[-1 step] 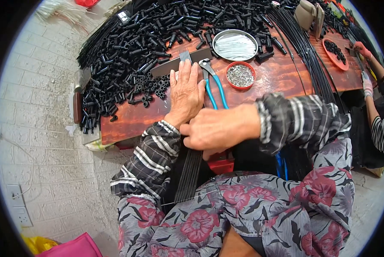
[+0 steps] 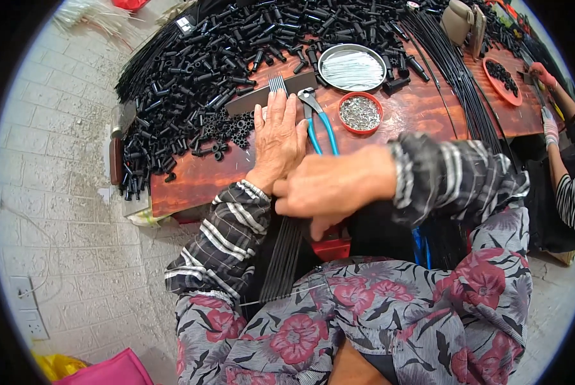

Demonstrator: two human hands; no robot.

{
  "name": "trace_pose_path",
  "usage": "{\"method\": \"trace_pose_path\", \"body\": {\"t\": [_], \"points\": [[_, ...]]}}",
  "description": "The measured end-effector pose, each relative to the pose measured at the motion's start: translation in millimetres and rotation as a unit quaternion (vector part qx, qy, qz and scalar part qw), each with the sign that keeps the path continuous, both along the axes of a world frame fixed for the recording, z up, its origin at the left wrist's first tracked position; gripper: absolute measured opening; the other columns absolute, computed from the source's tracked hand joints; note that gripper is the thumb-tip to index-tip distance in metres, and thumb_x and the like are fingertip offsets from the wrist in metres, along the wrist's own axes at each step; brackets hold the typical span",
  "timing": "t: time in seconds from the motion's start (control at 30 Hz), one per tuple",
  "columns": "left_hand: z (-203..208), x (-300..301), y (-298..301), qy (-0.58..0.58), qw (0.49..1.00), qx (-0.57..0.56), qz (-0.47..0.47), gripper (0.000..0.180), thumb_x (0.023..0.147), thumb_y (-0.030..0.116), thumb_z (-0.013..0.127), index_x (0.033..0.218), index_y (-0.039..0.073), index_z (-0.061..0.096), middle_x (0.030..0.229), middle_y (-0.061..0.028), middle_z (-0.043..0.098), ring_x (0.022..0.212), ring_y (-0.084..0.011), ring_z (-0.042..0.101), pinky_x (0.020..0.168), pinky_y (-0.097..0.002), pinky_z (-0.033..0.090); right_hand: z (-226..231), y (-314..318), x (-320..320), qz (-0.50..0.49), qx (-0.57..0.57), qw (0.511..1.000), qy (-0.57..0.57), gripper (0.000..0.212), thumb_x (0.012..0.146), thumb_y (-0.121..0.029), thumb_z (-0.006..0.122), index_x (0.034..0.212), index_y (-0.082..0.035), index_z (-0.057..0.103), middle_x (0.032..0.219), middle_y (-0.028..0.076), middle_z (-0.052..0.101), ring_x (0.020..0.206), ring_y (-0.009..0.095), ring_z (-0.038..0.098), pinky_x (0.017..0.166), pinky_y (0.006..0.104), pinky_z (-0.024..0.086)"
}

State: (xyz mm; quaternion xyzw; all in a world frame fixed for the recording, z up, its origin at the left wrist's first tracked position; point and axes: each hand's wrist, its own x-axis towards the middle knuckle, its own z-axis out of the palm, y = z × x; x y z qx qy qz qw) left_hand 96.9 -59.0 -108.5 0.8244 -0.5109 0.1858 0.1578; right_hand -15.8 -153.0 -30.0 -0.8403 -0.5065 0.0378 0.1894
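Observation:
My left hand (image 2: pixel 276 138) lies palm down at the table's edge with its fingers stretched out. Beyond its fingertips show the pale, silvery ends of several thin rods (image 2: pixel 276 83), pressed beneath it. Below both hands, a bundle of thin black rods (image 2: pixel 283 260) hangs over the edge toward my lap. My right hand (image 2: pixel 335 185) is beside my left wrist, above the bundle, its fingers curled and its thumb pointing down. Motion blurs it, and whatever it grips is hidden. Blue-handled pliers (image 2: pixel 319 119) lie just right of my left hand.
Black plastic tubes (image 2: pixel 197 70) heap across the back. A red dish of small metal pieces (image 2: pixel 360 113) and a round metal tray (image 2: pixel 352 67) with white strips stand beyond the pliers. Long black rods (image 2: pixel 457 77) lie at right. A co-worker's gloved hands (image 2: pixel 545 77) work at far right.
My right hand has shifted slightly up and to the right, and its thumb stands out more. The hanging rods have swayed a little. My left hand has stayed in place.

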Motion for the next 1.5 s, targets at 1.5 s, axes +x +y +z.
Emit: {"method": "trace_pose_path", "body": {"t": [1.5], "points": [[18, -19, 19, 0.04, 0.998, 0.046, 0.035, 0.048, 0.081, 0.02, 0.051, 0.122, 0.0, 0.041, 0.133, -0.0188, 0.03, 0.125, -0.033, 0.026, 0.101, -0.0492, 0.017, -30, -91, 102, -0.411, 0.102, 0.903, -0.078, 0.036, 0.069, -0.001, 0.053, 0.101, -0.016, 0.063, 0.076, 0.018, 0.061, 0.069, 0.032, 0.059, 0.063, 0.0365, 0.047]]}}
